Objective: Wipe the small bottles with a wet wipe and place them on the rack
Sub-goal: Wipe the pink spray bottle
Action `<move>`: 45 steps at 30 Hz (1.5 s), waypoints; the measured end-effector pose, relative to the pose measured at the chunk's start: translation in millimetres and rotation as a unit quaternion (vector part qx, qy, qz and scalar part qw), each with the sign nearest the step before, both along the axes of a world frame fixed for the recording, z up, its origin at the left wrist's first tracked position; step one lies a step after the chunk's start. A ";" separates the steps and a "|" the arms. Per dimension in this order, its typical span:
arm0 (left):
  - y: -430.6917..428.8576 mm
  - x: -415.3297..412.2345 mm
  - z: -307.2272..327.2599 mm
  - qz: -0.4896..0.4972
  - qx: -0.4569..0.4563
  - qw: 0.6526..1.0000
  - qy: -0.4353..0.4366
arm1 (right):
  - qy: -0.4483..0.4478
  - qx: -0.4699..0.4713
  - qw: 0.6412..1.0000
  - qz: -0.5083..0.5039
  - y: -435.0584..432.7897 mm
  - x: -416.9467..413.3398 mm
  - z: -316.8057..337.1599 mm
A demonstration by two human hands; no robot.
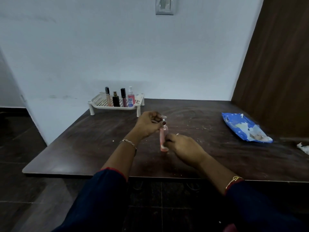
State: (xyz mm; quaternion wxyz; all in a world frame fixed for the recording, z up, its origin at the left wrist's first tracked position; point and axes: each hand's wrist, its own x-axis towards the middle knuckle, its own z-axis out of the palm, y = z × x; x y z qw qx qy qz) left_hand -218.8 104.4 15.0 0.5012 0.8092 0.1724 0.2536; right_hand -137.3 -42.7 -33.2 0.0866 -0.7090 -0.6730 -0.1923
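Pink bottle (163, 133): upright near the middle of the bench (80, 148); left hand (148, 125), fingers pinching its cap end; right hand (183, 148), fingers curled round a wet wipe (163, 146) held against its lower body. Rack (94, 101): white, at the bench's far edge by the wall; four small bottles (123, 97) standing on it. Blue wipe pack (245, 129): lying to the right, well apart.

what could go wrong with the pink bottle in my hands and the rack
The small pink clear bottle is pinched near its top by the left hand; it might slip while the right hand grips its lower part. Placing it on the white perforated plastic rack could topple the four slim containers standing there.
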 end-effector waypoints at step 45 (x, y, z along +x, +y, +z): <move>21.2 -0.7 -16.1 -0.083 -0.120 0.989 -0.024 | 0.209 -0.002 0.978 -0.018 2.1 8.2 -12.9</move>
